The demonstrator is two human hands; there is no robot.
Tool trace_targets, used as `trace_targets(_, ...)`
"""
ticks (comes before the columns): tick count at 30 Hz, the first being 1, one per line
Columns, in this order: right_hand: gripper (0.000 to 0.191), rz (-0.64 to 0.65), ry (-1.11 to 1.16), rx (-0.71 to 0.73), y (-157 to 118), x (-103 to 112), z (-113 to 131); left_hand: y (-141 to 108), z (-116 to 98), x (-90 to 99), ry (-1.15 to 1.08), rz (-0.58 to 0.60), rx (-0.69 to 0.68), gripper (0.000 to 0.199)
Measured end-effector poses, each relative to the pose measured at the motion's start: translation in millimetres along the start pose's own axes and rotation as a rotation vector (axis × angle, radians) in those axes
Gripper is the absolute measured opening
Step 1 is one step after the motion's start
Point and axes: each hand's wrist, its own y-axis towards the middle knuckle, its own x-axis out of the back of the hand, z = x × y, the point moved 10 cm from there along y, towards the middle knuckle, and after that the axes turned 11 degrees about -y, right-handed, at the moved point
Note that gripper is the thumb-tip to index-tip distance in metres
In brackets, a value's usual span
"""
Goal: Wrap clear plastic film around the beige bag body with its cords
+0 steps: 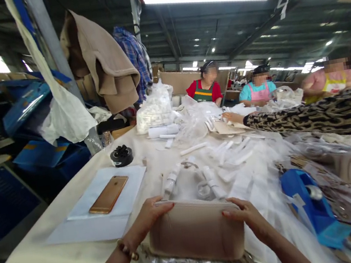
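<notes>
A beige rectangular bag [197,233] with rounded corners is held up in front of me, above the near edge of the table. My left hand [154,213] grips its upper left corner, thumb on the near face. At the upper right corner my right hand [245,216] pinches it the same way, fingers behind the edge. Just beyond the bag lie clear plastic-wrapped pieces [170,181] and a small clear roll [203,189]. White paper or film strips [257,198] spread out to the right of it.
A gold phone [109,195] rests on pale sheets [87,229] at left, near a black round container [121,156]. A blue tape dispenser [314,205] stands at right. A co-worker's patterned sleeve [293,114] reaches across from the right; several people sit behind the plastic pile [194,121].
</notes>
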Motion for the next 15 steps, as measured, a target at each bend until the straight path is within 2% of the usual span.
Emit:
trace_targets(7,0.044,-0.051,0.017,-0.164,20.0,-5.6,-32.4,21.3,16.0,-8.1,-0.009,-0.035,0.052,0.053)
trace_targets(12,0.042,-0.083,-0.128,-0.255,43.0,-2.7,-63.3,43.9,33.7,-7.6,0.082,-0.097,0.096,0.052)
trace_targets(15,0.037,-0.120,-0.266,-0.286,52.4,4.1,-73.2,50.4,41.6,-4.9,0.154,-0.120,0.135,0.052)
